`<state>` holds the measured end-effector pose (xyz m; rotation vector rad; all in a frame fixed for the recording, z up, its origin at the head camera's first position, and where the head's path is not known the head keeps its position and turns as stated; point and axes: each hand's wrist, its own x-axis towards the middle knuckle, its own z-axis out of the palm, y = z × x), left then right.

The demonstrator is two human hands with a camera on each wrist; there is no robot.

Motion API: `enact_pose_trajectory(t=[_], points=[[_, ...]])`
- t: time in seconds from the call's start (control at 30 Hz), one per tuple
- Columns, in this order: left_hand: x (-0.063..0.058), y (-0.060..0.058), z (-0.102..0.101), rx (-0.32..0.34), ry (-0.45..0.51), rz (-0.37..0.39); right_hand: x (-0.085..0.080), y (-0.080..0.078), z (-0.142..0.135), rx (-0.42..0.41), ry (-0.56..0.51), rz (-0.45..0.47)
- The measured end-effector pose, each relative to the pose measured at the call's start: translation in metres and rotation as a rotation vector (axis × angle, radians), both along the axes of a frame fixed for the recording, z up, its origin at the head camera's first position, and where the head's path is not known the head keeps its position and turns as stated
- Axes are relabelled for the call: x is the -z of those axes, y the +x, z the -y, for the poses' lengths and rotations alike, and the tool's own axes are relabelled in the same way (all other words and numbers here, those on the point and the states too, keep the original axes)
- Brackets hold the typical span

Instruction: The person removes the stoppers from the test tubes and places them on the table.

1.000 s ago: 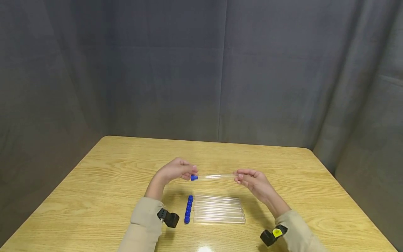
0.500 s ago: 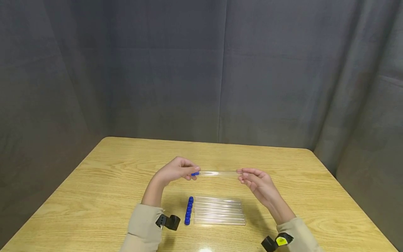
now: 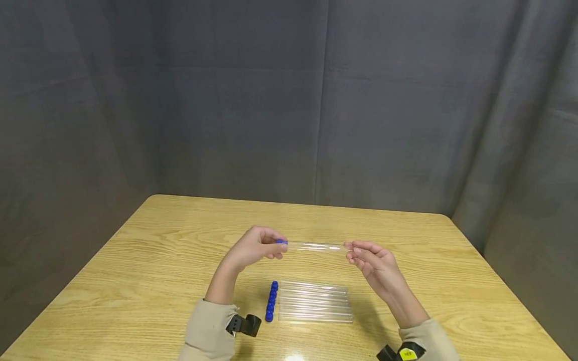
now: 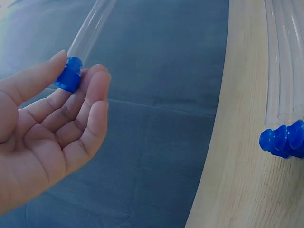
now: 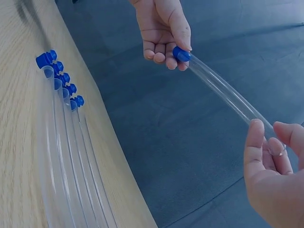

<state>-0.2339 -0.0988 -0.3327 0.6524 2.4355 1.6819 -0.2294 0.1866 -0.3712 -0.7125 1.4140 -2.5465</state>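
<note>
A clear test tube (image 3: 316, 246) is held crosswise above the table by both hands. My left hand (image 3: 253, 249) pinches a blue cap (image 4: 69, 78) between thumb and fingers at the tube's mouth. The cap's narrower end seems to sit in the mouth, though how deep is hard to tell. At the rounded far end, my right hand (image 5: 280, 166) holds the tube with thumb and fingertips. Below the hands lie several more clear test tubes (image 3: 315, 302), side by side. A column of blue caps (image 3: 271, 302) stands just left of their mouths.
The wooden table (image 3: 135, 281) spreads out around both hands. Behind it and along the sides hang dark grey curtains (image 3: 244, 100). A black wrist camera (image 3: 246, 325) sits at the left sleeve, another wrist camera (image 3: 397, 353) at the right one.
Both hands have risen slightly and shifted a little right with the tube. The tube, slightly tilted earlier, is now nearly level. The left fingers now cover more of the cap.
</note>
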Motion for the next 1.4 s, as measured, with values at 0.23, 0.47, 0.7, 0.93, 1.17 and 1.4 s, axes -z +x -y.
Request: enact_pose_trajectory(t=[0.23, 0.47, 0.7, 0.93, 1.17, 1.4], points=[[0.004, 0.001, -0.002, -0.053, 0.028, -0.023, -0.001, 0.001, 0.0, 0.015, -0.005, -0.005], [0.004, 0.003, -0.005, -0.132, 0.048, -0.056, -0.002, 0.001, 0.002, 0.052, 0.017, 0.016], [0.007, 0.002, -0.006, -0.185, 0.061, -0.047, 0.0, 0.002, 0.004, 0.087, 0.03, 0.025], [0.01, 0.001, -0.007, -0.249, 0.05, -0.051, 0.001, 0.003, 0.006, 0.104, 0.042, 0.038], [0.01, 0.001, -0.007, -0.27, 0.047, -0.035, 0.001, 0.003, 0.007, 0.118, 0.053, 0.064], [0.011, -0.001, -0.005, -0.17, 0.106, 0.0, -0.002, 0.002, 0.005, 0.122, 0.066, 0.101]])
